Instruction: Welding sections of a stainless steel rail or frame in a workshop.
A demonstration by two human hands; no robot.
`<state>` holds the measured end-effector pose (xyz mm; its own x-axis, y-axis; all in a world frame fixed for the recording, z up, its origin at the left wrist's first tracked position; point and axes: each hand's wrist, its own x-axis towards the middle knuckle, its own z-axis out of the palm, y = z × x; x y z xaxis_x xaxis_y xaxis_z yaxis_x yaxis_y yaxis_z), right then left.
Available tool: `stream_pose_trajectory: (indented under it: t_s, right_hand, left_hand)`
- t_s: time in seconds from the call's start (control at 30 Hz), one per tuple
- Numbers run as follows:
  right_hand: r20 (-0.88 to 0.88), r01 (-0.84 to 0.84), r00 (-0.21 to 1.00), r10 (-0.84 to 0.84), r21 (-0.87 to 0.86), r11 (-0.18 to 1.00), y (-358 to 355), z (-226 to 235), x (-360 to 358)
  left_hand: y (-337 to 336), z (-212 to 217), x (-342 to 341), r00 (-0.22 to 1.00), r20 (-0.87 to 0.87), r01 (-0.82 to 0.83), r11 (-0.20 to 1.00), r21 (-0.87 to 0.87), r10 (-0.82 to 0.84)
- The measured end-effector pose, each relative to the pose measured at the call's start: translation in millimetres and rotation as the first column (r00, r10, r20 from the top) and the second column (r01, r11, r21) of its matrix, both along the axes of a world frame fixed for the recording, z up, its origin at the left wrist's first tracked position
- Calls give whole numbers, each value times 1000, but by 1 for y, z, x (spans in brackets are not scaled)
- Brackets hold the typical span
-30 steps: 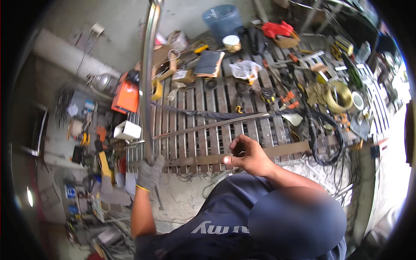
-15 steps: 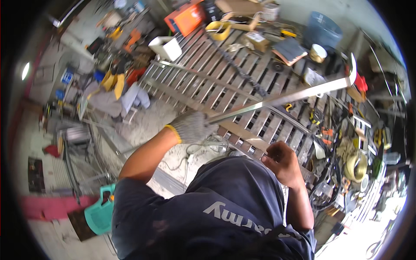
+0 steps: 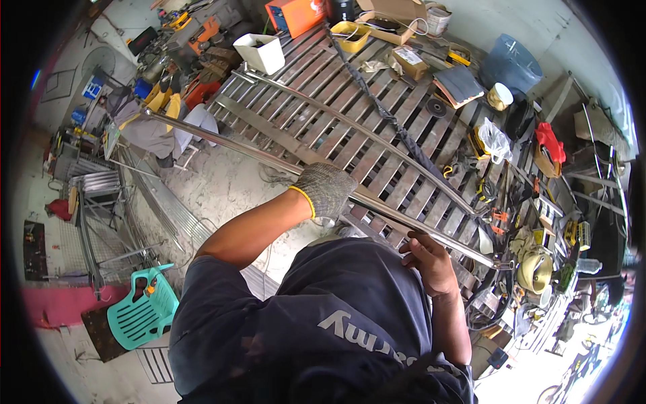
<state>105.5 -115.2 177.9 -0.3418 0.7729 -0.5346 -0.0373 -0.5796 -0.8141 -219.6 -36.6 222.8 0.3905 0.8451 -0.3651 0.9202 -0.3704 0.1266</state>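
Gripping a shiny metal tube around its middle, the gloved left hand is holding firmly at frame centre; the tube is stretching upper left to lower right. Half-open, the bare right hand is hovering just beside it, contact unclear.

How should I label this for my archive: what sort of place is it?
Probably a metalworking workshop: there's a slatted bench, a long metal tube in the gloved left hand, and a yellow-and-black tape measure on the bench.
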Motion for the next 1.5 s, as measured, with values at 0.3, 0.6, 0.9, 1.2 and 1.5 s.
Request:
stream_pose_trajectory:
  t_s: [0.3, 0.6, 0.9, 1.2, 1.5]
  right_hand:
    - [-4, 186, 982, -188, 170, 968, -11, 11, 11]
    - [207, 120, 961, -184, 286, 951, -15, 13, 18]
    - [319, -47, 939, -130, 492, 869, -4, 33, -14]
    - [466, -198, 861, -206, 680, 706, 3, 41, -27]
    - [803, -595, 303, -513, 580, 556, 15, 8, -30]
  left_hand:
    - [40, -5, 6, 998, -20, 54, 999, -7, -54]
    - [53, 122, 14, 927, 372, -130, 976, 175, 57]
    - [82, 242, -34, 50, 977, -488, 849, 205, -208]
    - [85, 297, -90, -466, 852, -273, 955, 118, -238]
    - [156, 122, -114, -712, 687, -606, 620, -499, -142]
